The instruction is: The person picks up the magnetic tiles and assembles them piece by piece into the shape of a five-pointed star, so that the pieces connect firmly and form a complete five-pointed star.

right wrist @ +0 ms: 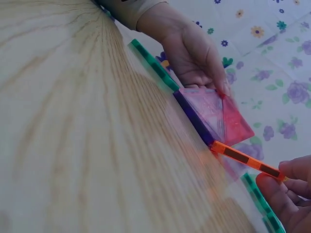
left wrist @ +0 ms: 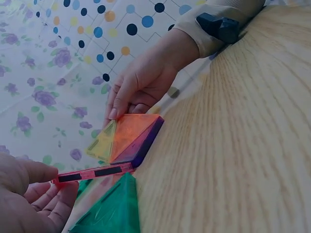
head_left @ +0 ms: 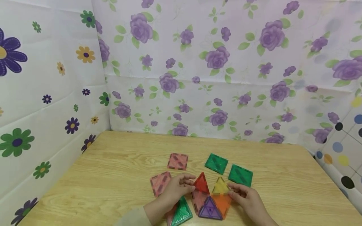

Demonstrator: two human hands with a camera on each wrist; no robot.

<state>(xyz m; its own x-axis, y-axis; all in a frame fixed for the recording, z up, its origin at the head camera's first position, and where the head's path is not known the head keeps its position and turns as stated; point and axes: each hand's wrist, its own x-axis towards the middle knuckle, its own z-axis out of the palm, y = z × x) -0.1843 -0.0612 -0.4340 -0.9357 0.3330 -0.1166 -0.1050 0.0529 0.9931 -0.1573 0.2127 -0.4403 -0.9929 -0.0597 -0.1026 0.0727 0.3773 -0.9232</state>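
Left hand (head_left: pixel 176 188) pinches pink tile (head_left: pixel 199 200) by red triangle (head_left: pixel 202 184); right hand (head_left: pixel 247 199) pinches orange tile (head_left: pixel 222 202) by yellow triangle (head_left: pixel 220 186); purple triangle (head_left: pixel 210 209) between, on worktop (head_left: pixel 127 175). I judge it part-built: red, yellow unjoined.

- Head: from above, forward and down over the table (head_left: pixel 113 175).
- Left wrist: close, low, facing the right hand (left wrist: pixel 141 82).
- Right wrist: close, low, facing the left hand (right wrist: pixel 189 51).
- Both wrist views share the purple triangle (head_left: pixel 210 208).
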